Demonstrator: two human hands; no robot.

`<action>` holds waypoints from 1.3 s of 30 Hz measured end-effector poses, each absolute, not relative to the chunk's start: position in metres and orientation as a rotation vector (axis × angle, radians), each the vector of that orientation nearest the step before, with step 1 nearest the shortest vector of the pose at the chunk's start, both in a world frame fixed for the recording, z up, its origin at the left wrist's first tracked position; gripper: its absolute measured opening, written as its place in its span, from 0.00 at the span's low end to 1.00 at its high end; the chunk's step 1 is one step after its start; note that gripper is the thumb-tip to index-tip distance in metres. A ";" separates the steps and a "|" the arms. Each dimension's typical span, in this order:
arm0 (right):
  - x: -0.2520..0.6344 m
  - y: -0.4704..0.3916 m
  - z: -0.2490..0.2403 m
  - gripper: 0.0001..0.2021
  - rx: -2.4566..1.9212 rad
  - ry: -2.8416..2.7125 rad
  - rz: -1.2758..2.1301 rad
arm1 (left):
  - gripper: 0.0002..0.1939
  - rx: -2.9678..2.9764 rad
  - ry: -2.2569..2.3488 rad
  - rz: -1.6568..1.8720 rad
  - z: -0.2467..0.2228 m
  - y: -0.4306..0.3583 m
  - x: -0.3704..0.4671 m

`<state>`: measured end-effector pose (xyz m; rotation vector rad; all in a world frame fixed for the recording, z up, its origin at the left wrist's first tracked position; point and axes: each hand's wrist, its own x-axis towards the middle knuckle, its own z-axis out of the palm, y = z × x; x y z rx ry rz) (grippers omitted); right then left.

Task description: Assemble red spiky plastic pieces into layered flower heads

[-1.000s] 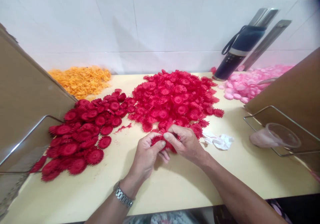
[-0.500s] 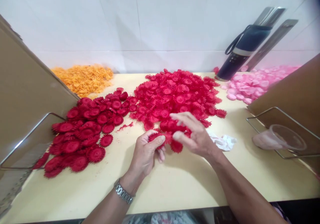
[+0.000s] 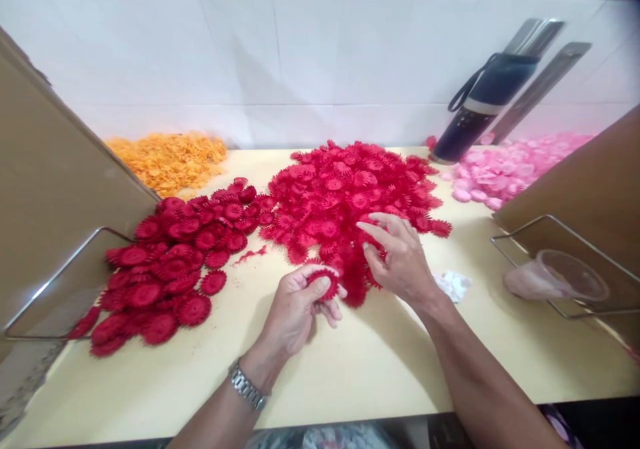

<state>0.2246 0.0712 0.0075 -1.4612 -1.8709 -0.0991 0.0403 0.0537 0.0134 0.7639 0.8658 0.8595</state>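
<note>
Between thumb and fingers, my left hand (image 3: 295, 309) grips a small stack of red, round, notch-edged artificial flower pieces (image 3: 324, 285). I cannot tell how many layers it has. My right hand (image 3: 400, 255) is at the near right edge of a big heap of bright red flower pieces (image 3: 345, 182), thumb and fingers apart, partly over the pieces there. To the left lies a pile of darker red stacked flower pieces (image 3: 175, 269), apart from my left hand.
Orange pieces (image 3: 170, 162) lie at the back left, pink ones (image 3: 515, 169) at the back right. A dark blue bottle (image 3: 480, 109) leans by the wall. Cardboard panels (image 3: 65, 155) flank the table. A clear plastic cup (image 3: 555, 277) and a crumpled white tissue (image 3: 453, 285) are on the right.
My right hand has moved away from my left, rightward and slightly forward to the heap. My left hand still holds its pieces, now turned more face-up.
</note>
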 end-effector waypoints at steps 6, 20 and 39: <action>0.207 0.060 0.019 0.08 -1.230 -1.787 0.297 | 0.13 0.783 0.977 0.871 0.008 0.052 0.040; 0.194 0.058 0.011 0.07 -1.321 -1.663 0.653 | 0.18 0.807 0.944 0.815 0.005 0.050 0.040; 0.191 0.054 0.017 0.07 -1.085 -1.852 0.594 | 0.17 0.835 1.061 0.841 0.004 0.052 0.039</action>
